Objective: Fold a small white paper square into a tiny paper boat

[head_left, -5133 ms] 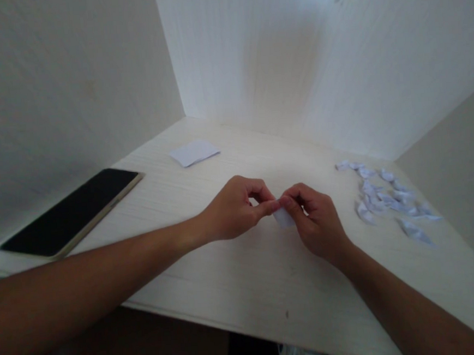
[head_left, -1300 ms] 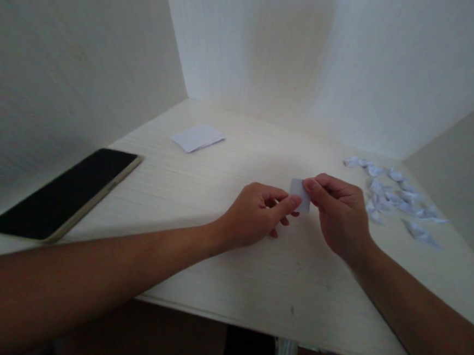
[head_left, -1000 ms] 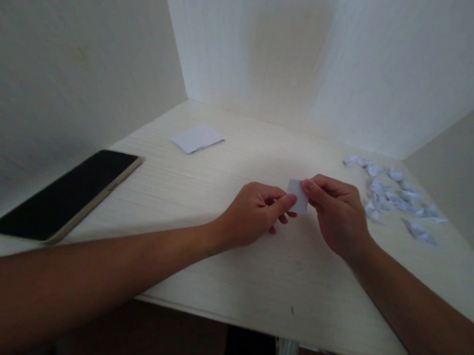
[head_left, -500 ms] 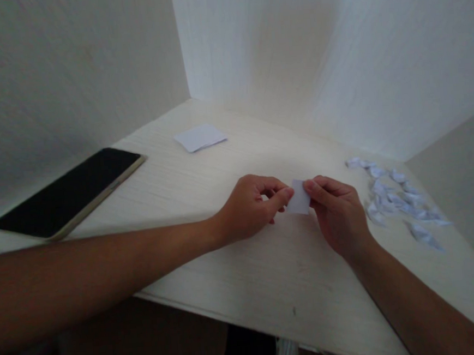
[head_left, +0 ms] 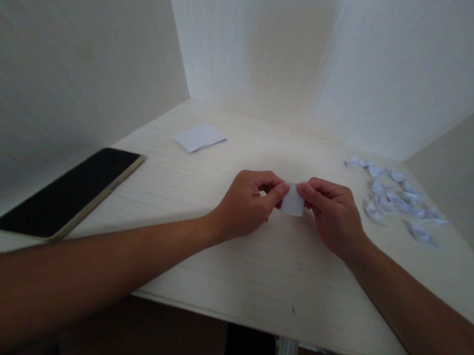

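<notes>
A small white paper piece (head_left: 292, 201) is held just above the pale wooden desk (head_left: 244, 264), near its middle. My left hand (head_left: 249, 204) pinches the paper's left edge between thumb and forefinger. My right hand (head_left: 332, 216) pinches its right edge the same way, fingers curled. Both forearms reach in from the bottom of the view.
A black phone (head_left: 68, 192) lies screen up at the desk's left edge. A flat white paper slip (head_left: 200, 137) lies near the back corner. Several small folded paper pieces (head_left: 394, 195) are scattered at the right. White walls enclose the desk at back and left.
Both hands have shifted slightly left and down with the paper. The paper has tilted and sits lower between the fingertips than one second ago.
</notes>
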`<action>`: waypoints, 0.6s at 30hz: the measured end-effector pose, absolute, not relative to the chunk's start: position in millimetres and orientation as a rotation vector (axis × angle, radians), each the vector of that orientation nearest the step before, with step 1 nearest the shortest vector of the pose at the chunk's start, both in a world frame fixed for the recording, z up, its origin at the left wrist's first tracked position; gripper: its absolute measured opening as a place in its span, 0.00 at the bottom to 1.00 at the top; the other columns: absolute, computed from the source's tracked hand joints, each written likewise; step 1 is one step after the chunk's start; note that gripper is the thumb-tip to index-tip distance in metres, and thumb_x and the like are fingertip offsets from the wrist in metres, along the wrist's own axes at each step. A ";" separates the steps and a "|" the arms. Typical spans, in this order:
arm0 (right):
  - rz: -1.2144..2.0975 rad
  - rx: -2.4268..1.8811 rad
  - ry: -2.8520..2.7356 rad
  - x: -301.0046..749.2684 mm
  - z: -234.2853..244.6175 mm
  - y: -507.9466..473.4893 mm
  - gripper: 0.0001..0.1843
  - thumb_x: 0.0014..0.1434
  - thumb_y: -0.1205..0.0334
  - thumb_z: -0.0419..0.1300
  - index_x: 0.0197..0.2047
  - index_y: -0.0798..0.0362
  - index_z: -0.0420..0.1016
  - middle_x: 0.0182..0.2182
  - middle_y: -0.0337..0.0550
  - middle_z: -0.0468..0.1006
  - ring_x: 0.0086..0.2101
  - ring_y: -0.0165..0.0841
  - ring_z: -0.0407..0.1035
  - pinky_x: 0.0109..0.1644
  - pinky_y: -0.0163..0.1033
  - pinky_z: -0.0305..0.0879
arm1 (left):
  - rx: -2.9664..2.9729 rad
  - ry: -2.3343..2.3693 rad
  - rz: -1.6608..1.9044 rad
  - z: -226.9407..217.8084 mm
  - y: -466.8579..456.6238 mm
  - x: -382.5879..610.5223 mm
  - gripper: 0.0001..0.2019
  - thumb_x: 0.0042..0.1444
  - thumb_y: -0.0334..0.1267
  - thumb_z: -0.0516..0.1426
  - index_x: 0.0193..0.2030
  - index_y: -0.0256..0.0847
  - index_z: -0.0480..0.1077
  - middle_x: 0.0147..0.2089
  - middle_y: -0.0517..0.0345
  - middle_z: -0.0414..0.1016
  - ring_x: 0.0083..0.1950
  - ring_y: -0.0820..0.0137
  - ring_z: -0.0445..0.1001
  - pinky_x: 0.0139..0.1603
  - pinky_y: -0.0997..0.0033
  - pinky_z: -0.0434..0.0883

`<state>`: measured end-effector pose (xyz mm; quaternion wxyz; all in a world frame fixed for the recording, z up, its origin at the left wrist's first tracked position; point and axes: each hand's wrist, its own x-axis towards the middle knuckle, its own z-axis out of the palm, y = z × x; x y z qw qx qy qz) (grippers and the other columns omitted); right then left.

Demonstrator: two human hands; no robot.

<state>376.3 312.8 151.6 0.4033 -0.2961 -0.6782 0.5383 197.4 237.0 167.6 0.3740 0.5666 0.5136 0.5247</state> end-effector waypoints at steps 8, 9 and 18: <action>1.334 -0.725 -1.740 376.3 153.1 313.7 0.12 0.61 0.56 0.69 0.28 0.50 0.81 0.24 0.35 0.73 0.28 0.29 0.66 0.35 0.38 0.61 | 1.484 1.333 1.439 165.8 241.2 196.8 0.09 0.62 0.34 0.60 0.31 0.34 0.78 0.26 0.61 0.74 0.26 0.78 0.69 0.28 0.78 0.66; 1.333 -0.724 -1.748 376.2 153.1 313.5 0.12 0.61 0.56 0.69 0.28 0.50 0.81 0.23 0.34 0.73 0.28 0.29 0.66 0.35 0.37 0.60 | 1.487 1.336 1.442 165.8 241.1 196.8 0.08 0.61 0.33 0.61 0.31 0.34 0.77 0.26 0.61 0.74 0.26 0.78 0.69 0.28 0.77 0.66; 1.288 -0.763 -1.781 373.7 156.8 310.5 0.13 0.62 0.56 0.68 0.27 0.51 0.80 0.22 0.34 0.74 0.25 0.27 0.65 0.32 0.35 0.60 | 1.490 1.353 1.466 166.8 240.1 197.6 0.08 0.62 0.33 0.59 0.32 0.35 0.76 0.23 0.64 0.71 0.24 0.77 0.66 0.25 0.77 0.62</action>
